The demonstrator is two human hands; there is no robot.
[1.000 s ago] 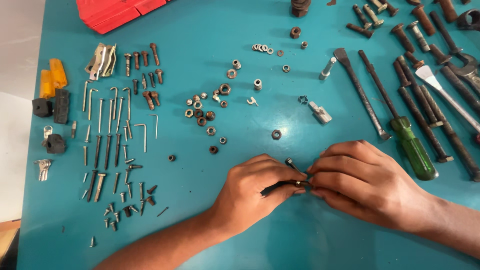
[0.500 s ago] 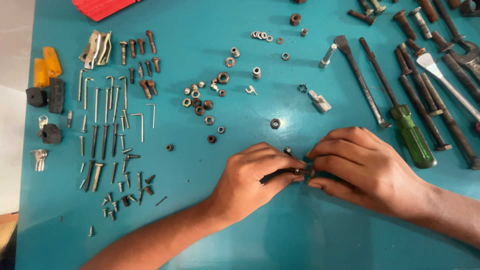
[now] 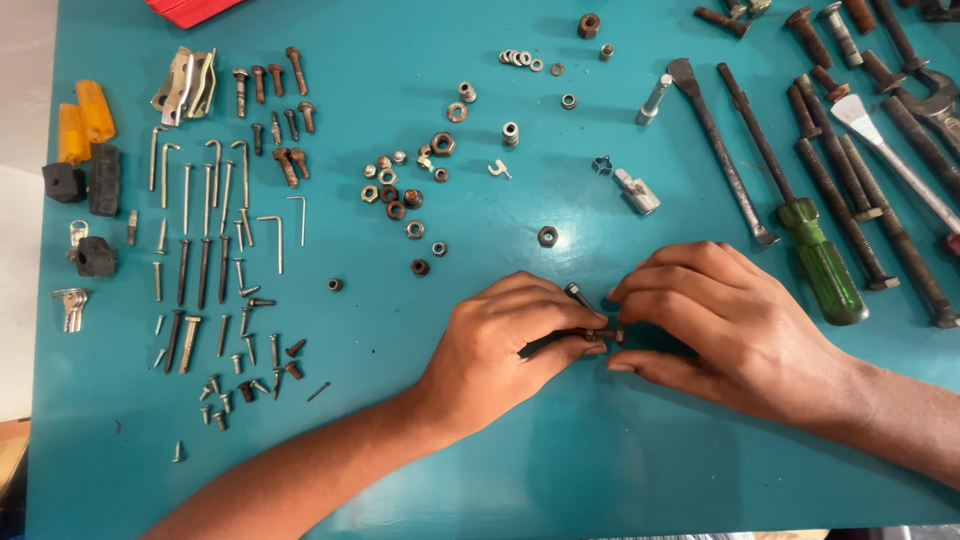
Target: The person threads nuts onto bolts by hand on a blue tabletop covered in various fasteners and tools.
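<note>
Both hands meet low on the teal table (image 3: 560, 470). My left hand (image 3: 500, 345) pinches a thin dark bolt (image 3: 560, 340) that lies nearly flat, its free end pointing left. My right hand (image 3: 715, 325) pinches the bolt's other end, where a small dark nut (image 3: 600, 335) sits on it. A second short dark bolt (image 3: 578, 293) pokes up between the two hands. The fingers hide most of both bolts.
A cluster of loose nuts and washers (image 3: 400, 190) lies above the hands. Rows of nails and screws (image 3: 215, 250) fill the left. A green-handled screwdriver (image 3: 815, 255) and long rusty bolts (image 3: 850, 180) lie at the right. Orange and black blocks (image 3: 80, 150) sit at the left edge.
The view has shifted a little, so the hands sit slightly lower and further right in the picture. The fingers keep their hold on the bolt between them.
</note>
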